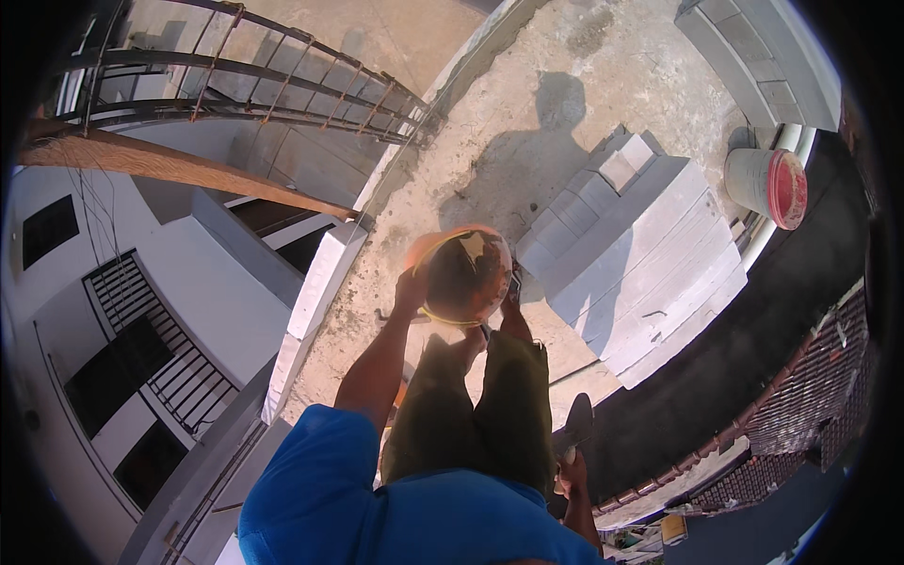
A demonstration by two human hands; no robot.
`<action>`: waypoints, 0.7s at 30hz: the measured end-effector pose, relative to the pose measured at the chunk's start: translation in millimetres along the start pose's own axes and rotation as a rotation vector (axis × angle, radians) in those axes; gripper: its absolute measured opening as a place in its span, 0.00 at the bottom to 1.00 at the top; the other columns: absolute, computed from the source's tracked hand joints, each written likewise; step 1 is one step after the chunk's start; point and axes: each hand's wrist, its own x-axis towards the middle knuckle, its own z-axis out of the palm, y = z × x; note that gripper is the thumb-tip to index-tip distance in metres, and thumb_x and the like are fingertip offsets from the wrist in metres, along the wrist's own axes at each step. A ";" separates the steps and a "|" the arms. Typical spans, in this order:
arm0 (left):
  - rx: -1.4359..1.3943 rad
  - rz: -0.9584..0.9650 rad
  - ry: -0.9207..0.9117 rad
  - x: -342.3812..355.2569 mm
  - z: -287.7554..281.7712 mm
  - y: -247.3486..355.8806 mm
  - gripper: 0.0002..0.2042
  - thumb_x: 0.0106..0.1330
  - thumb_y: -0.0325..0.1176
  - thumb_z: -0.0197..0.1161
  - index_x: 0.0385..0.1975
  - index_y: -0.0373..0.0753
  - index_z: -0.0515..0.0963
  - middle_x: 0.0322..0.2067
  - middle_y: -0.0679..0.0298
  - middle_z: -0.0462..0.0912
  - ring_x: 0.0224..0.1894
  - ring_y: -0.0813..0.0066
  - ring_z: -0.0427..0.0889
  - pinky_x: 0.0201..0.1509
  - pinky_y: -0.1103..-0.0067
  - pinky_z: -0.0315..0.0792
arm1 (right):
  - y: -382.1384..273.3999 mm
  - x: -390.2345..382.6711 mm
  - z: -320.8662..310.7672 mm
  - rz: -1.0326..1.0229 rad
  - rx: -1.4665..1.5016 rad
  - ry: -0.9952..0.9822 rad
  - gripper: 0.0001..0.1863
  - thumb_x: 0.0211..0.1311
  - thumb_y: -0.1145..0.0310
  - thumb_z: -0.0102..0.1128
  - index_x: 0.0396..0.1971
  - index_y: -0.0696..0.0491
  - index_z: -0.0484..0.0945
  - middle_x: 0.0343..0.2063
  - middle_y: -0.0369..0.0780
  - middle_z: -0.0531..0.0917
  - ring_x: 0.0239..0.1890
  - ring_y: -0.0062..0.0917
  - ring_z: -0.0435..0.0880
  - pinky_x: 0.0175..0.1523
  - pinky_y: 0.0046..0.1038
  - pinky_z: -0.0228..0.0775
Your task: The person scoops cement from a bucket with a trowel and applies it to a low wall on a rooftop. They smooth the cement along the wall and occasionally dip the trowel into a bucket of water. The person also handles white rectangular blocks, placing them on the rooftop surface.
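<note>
Right at the front of the person's legs, an orange bucket [422, 248] shows over the concrete slab [405, 202], between the pale block row [322, 282] along the slab's left edge and the stack of grey blocks [650, 268] near its right edge. The left hand [411, 288] is at the bucket's left side, its fingers closed on the rim; I can't tell whether the bucket rests on the slab or hangs just above it. Dark material lies inside, with a lighter patch near the far rim. Lower down, out by the right hip, the right hand [570, 476] is wrapped around the handle of a trowel [577, 421], its blade pointing forward, well apart from the bucket. Beyond the stack, a whitish bucket with a red rim [750, 181] stands near the slab's right edge.
</note>
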 end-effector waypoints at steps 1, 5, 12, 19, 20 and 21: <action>-0.087 -0.004 -0.002 -14.2 -5.7 32.6 0.31 0.78 0.63 0.57 0.41 0.34 0.84 0.28 0.62 0.82 0.33 0.72 0.78 0.41 0.70 0.74 | 1.6 5.5 0.0 0.015 0.068 0.010 0.15 0.64 0.71 0.70 0.45 0.51 0.74 0.25 0.35 0.77 0.21 0.21 0.77 0.24 0.30 0.74; -0.314 0.098 0.097 -91.0 -30.6 157.4 0.25 0.77 0.58 0.62 0.36 0.38 0.81 0.30 0.69 0.79 0.32 0.81 0.73 0.38 0.76 0.71 | -32.7 3.8 0.4 -0.012 0.022 0.058 0.18 0.64 0.67 0.71 0.49 0.54 0.74 0.25 0.40 0.78 0.20 0.26 0.79 0.23 0.33 0.76; -0.727 0.322 -0.123 -126.4 -70.6 284.9 0.08 0.71 0.35 0.74 0.41 0.44 0.81 0.39 0.70 0.84 0.40 0.78 0.83 0.45 0.76 0.78 | -116.7 55.3 -5.9 -0.347 0.055 0.138 0.24 0.65 0.62 0.67 0.56 0.57 0.73 0.28 0.45 0.83 0.22 0.31 0.84 0.28 0.36 0.78; -0.603 0.439 -0.136 -117.2 -67.2 436.5 0.09 0.71 0.32 0.73 0.43 0.40 0.79 0.36 0.70 0.80 0.38 0.78 0.77 0.45 0.75 0.72 | -236.9 23.7 -3.4 -0.351 0.348 0.172 0.17 0.64 0.69 0.65 0.50 0.52 0.72 0.22 0.38 0.77 0.18 0.25 0.76 0.23 0.32 0.71; -0.568 0.474 -0.182 -102.3 -65.1 455.7 0.09 0.72 0.33 0.73 0.43 0.39 0.79 0.35 0.70 0.79 0.38 0.78 0.76 0.45 0.75 0.72 | -248.8 7.6 0.3 -0.306 0.371 0.184 0.20 0.63 0.65 0.65 0.51 0.56 0.73 0.23 0.41 0.79 0.20 0.28 0.79 0.25 0.35 0.75; -0.533 0.508 -0.229 -86.6 -62.1 477.8 0.10 0.72 0.34 0.72 0.44 0.38 0.79 0.34 0.71 0.78 0.38 0.78 0.75 0.44 0.75 0.71 | -267.6 -4.2 8.1 -0.332 0.402 0.199 0.20 0.63 0.65 0.65 0.51 0.56 0.73 0.23 0.41 0.79 0.20 0.28 0.79 0.25 0.35 0.74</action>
